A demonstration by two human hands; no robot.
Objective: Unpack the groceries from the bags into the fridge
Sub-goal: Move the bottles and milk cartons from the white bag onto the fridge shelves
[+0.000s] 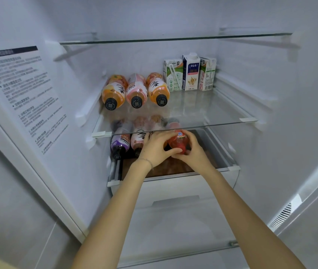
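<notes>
1. Covering the left inner wall of the open fridge (270, 78), an instruction sticker (18, 98) carries small print too blurred to read.
2. On the middle glass shelf (222, 113), three juice bottles lie on their sides, caps forward and touching: left orange bottle (113, 94), upper pink bottle (136, 92), right orange bottle (158, 90).
3. On the lower shelf (173, 168), a purple bottle (120, 142) and lower pink bottle (137, 141) lie side by side.
4. Both hands grip one red bottle (179, 141): the left hand (157, 149) curls round its left side.
5. The right hand (195, 152) wraps its right side, holding it just under the middle shelf's front edge.
6. Back right on the middle shelf, three cartons stand upright: green carton (173, 76), blue carton (191, 72), end carton (207, 74).
</notes>
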